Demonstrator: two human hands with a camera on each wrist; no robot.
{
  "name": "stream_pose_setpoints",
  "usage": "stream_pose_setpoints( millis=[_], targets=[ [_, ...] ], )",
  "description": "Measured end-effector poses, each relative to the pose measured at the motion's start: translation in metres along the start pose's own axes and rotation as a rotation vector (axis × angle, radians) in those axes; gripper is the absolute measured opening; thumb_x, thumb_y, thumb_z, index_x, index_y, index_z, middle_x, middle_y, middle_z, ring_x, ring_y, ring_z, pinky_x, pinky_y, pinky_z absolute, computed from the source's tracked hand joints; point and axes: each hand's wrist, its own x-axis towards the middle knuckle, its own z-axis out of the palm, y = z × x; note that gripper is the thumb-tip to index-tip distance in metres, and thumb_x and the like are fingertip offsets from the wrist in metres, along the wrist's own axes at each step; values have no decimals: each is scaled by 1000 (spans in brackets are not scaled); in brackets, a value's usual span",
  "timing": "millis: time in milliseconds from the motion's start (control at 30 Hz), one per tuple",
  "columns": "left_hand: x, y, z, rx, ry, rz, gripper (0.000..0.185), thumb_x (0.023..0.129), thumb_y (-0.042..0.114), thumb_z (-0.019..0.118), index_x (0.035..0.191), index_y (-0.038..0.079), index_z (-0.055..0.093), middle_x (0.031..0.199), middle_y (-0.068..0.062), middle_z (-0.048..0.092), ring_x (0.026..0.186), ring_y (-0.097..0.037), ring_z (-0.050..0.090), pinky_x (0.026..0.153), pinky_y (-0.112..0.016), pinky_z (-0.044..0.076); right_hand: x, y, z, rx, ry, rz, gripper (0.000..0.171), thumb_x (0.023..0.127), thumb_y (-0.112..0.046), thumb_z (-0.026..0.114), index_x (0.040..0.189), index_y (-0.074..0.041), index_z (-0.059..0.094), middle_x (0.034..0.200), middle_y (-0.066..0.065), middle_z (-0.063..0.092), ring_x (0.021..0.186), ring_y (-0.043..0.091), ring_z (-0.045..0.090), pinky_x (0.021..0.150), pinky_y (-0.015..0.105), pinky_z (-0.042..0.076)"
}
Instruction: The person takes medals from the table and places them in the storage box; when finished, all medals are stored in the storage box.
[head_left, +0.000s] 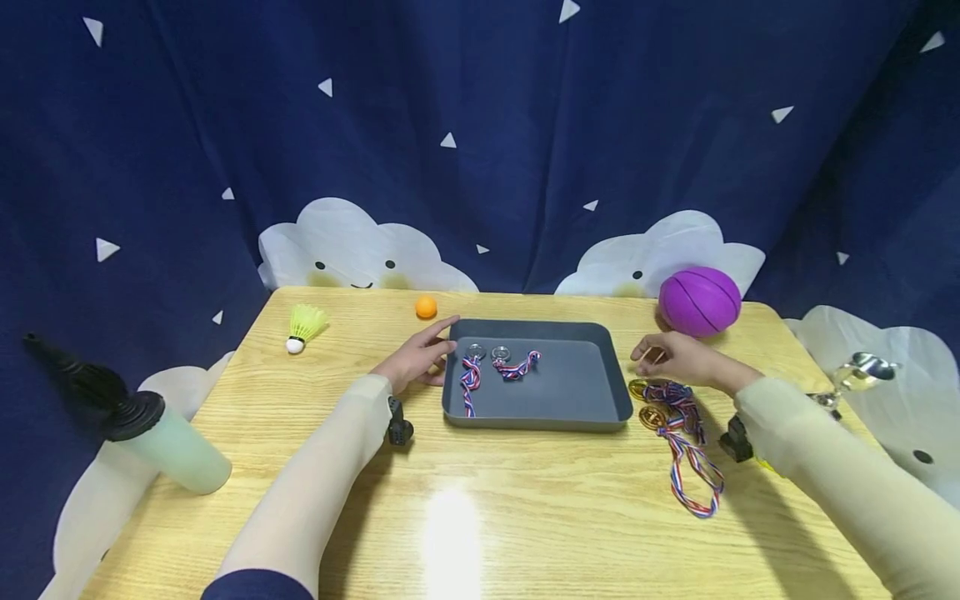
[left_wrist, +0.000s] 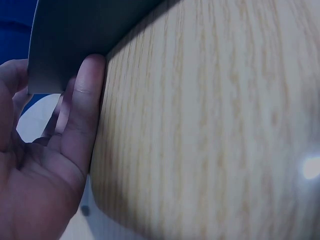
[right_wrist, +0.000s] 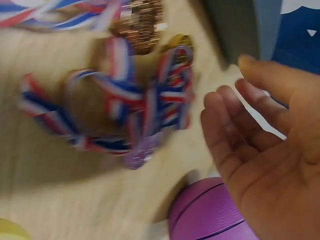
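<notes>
Wooden tabletop [head_left: 480, 517]: two silver ribboned medals [head_left: 495, 367] lie in the grey metal tray [head_left: 585, 392]; gold ribboned medals [head_left: 671, 417] wait beside its right edge. Left hand [head_left: 416, 358] flat against the tray, right hand [head_left: 675, 357] loose, empty.

The head camera looks down across the table [head_left: 480, 517]; both wrist cameras sit close, sharing its gray tray [head_left: 592, 383].

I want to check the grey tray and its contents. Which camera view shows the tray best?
The head view: the whole grey tray shows, with two silver medals inside. The left wrist view shows only one corner, beside the left hand. The right wrist view shows a blurred dark edge.
</notes>
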Motion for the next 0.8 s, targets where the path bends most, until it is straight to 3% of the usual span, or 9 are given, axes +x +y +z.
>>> stream_pose_setpoints(
  millis=[100, 233, 333, 533, 800],
  targets=[
    [-1, 1, -1, 0, 2, 2, 59, 111, 24, 50, 165, 38, 30, 146, -19, 53, 92, -17, 57, 73, -26, 63, -5, 5, 6, -13, -59, 14, 24, 95, -8, 75, 110, 7, 65, 103, 18, 75, 91, 15, 69, 77, 20, 57],
    [-1, 1, -1, 7, 3, 5, 59, 111, 24, 50, 165, 38, 30, 142, -19, 54, 91, -16, 57, 71, -26, 63, -6, 6, 14, -66, -92, 50, 28, 92, -12, 79, 108, 3, 63, 90, 8, 66, 83, 12, 57, 73, 24, 49],
    [0, 0, 0, 11, 8, 2, 59, 110, 25, 50, 165, 39, 31, 137, -17, 55, 89, -16, 57, 69, -25, 62, -5, 6, 18, -107, -83, 64, 29, 90, -11, 80, 106, 2, 61, 86, 5, 60, 79, 13, 51, 71, 26, 45],
    [2, -2, 0, 1, 16, -7, 59, 110, 25, 51, 164, 40, 32, 137, -16, 56, 88, -16, 56, 68, -25, 62, -2, 6, 19, -161, -44, 50, 26, 88, -10, 82, 99, 3, 63, 86, 8, 63, 79, 13, 53, 70, 27, 48],
    [2, -2, -1, -10, 7, -10, 60, 110, 25, 51, 164, 41, 31, 141, -16, 55, 88, -16, 56, 69, -25, 62, -5, 11, 5, -46, 11, 21, 5, 95, -2, 71, 93, 1, 68, 87, 8, 70, 73, 3, 55, 66, 20, 50]
  ],
)
